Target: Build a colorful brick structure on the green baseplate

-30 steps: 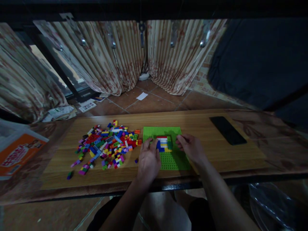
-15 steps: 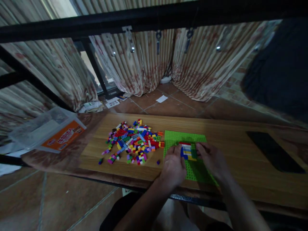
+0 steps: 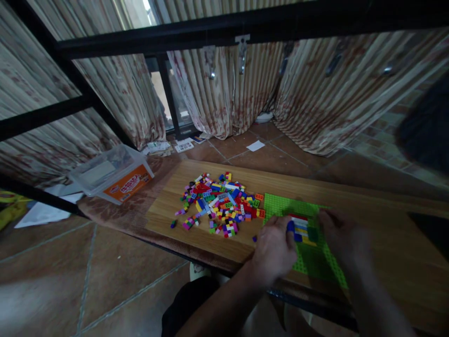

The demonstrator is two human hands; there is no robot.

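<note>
Pleated curtains (image 3: 252, 93) fill twelve o'clock in the head view, with a wooden board (image 3: 379, 224) nearer, and I've got the green baseplate (image 3: 277, 203) at four o'clock from mid-picture. On it, the small brick build (image 3: 301, 229), a hand either side. Left hand (image 3: 274, 248) at the build's eight o'clock, fingertips curled right by its blue side; whether they pinch a piece, I can't tell. Right hand (image 3: 345, 236) at three o'clock, badly blurred, so no reading its grip either. Handling this well, I'd say: brace lightly from the left, square the studs before any pressure, press straight down, never lever sideways. Looks now: red at twelve, pale and yellow strips across the middle, dark green at three, yellow near five, blue at seven and nine. Loose bricks (image 3: 213, 201) heap up between nine and ten.
</note>
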